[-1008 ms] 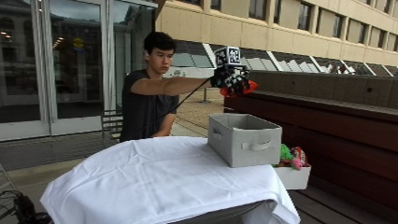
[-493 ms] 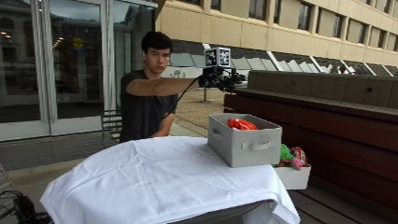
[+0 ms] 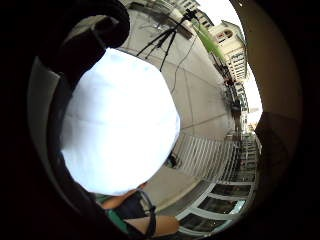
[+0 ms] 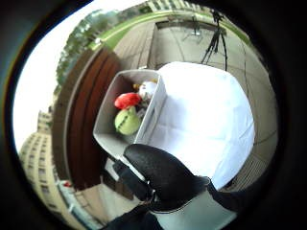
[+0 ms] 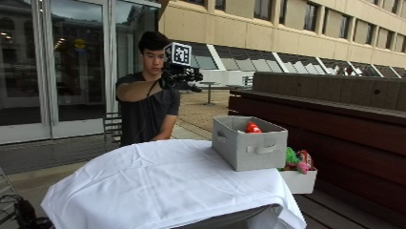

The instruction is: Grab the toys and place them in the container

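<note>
A person's gloved right hand (image 5: 181,78) hangs high above the white-clothed table (image 5: 158,176), holding nothing, finger posture unclear; toys (image 4: 127,111) lie in the grey container (image 5: 247,142) at the table's edge, which a careless next reach could knock off.

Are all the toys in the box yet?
Not all. Done: a red toy, a green one and a white one lie in the grey container. The gloved right hand, raised above the table, seems to hold nothing. Left: colourful toys sit in the white bin beside the table.
</note>
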Demonstrator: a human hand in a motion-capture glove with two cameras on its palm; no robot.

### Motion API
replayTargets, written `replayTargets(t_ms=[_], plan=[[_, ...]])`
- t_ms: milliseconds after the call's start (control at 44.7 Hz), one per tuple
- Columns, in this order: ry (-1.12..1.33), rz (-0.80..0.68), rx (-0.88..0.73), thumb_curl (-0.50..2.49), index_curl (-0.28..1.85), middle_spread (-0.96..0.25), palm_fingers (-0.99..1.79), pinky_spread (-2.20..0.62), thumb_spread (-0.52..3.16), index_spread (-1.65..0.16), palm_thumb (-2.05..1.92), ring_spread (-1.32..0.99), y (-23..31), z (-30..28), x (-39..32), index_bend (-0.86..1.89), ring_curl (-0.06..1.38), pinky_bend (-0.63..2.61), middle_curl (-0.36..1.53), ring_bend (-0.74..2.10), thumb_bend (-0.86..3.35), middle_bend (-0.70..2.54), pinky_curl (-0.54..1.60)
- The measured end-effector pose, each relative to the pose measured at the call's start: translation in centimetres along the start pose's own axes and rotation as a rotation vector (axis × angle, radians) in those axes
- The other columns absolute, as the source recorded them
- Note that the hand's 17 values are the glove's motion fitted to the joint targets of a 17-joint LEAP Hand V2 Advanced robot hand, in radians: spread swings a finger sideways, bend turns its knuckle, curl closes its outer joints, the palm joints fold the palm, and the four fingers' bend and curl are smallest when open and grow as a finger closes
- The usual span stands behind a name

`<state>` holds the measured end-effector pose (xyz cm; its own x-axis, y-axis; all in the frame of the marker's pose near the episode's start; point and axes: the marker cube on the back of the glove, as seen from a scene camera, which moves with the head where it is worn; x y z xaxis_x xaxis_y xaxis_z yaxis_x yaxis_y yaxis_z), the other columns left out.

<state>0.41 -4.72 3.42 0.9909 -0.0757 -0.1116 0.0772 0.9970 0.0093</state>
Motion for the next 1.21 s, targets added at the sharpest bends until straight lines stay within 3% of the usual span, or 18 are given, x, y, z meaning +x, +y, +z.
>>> replayTargets(t_ms=[493, 672, 851, 940, 1209], plan=[[-0.014, 0.129, -0.001, 0.23, 0.16, -0.06, -0.09, -0.05, 0.99, -0.3, -0.1, -0.06, 8.2, 4.2, 9.5, 0.08, 0.31, 1.17, 0.44, 0.52, -0.08, 0.19, 0.35], [-0.037, 0.399, -0.236, 0.21, 0.16, -0.06, -0.12, -0.05, 1.04, -0.29, -0.1, -0.08, 11.3, 3.9, 8.7, 0.11, 0.3, 1.12, 0.44, 0.49, -0.07, 0.22, 0.34], [-0.034, 0.092, -0.041, 0.19, 0.19, -0.05, -0.15, -0.09, 1.06, -0.28, -0.12, -0.14, 10.4, 6.1, 10.3, 0.17, 0.29, 0.95, 0.44, 0.41, -0.08, 0.21, 0.3], [-0.059, 0.008, -0.045, 0.17, 0.24, -0.05, -0.12, -0.13, 1.08, -0.25, -0.15, -0.19, 10.6, 6.4, 10.4, 0.24, 0.27, 0.84, 0.43, 0.33, -0.1, 0.18, 0.27], [-0.055, 0.008, -0.037, 0.12, 0.3, -0.05, -0.09, -0.18, 1.09, -0.21, -0.16, -0.26, 11.1, 6.3, 10.2, 0.19, 0.27, 0.72, 0.39, 0.24, -0.11, 0.15, 0.26]])
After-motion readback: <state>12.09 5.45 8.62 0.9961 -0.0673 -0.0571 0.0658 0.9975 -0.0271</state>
